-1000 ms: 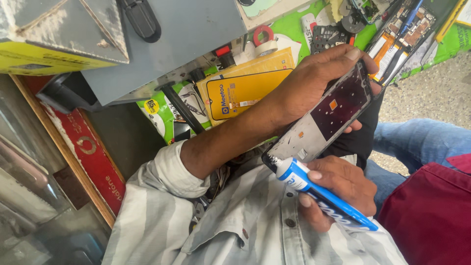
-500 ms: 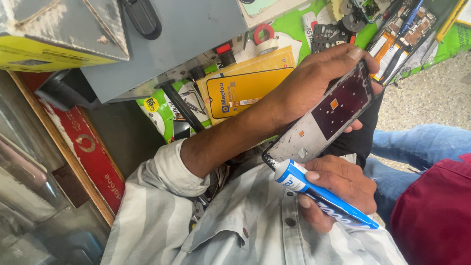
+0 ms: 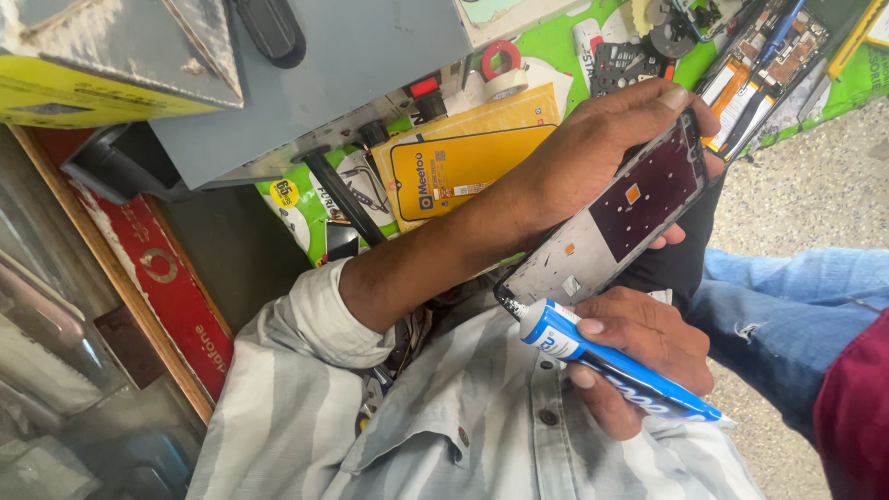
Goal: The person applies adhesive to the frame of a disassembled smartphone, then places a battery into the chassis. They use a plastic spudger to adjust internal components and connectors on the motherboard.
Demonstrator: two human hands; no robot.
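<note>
I see the left hand [image 3: 602, 148] wrapped around the far end of a phone frame [image 3: 616, 222], fingers curled over its upper edge and thumb side under it, so the frame is gripped and held tilted above the lap. The frame's open face shows a dark upper part with a small orange square and a pale grey lower part. Its near corner points down toward the shirt [image 3: 444, 417].

The right hand [image 3: 644, 356] is closed around a blue glue tube [image 3: 611, 366], fingers wrapped over the body, one fingertip lying along the top. The tube's white neck and dark nozzle meet the frame's near bottom corner; I take them as touching, though the tip is small.

Beside the right hand, blue jeans [image 3: 796, 315] cover a knee, and a dark red cloth [image 3: 857, 417] shows at the right edge.

Behind the forearm lies a yellow screen package [image 3: 463, 162] on a green mat [image 3: 556, 42]. Rolls of tape [image 3: 500, 69] sit just beyond it, near a grey metal box [image 3: 352, 65]. Loose phone parts [image 3: 741, 46] crowd the mat's far right. A red board [image 3: 162, 268] runs along the left.
</note>
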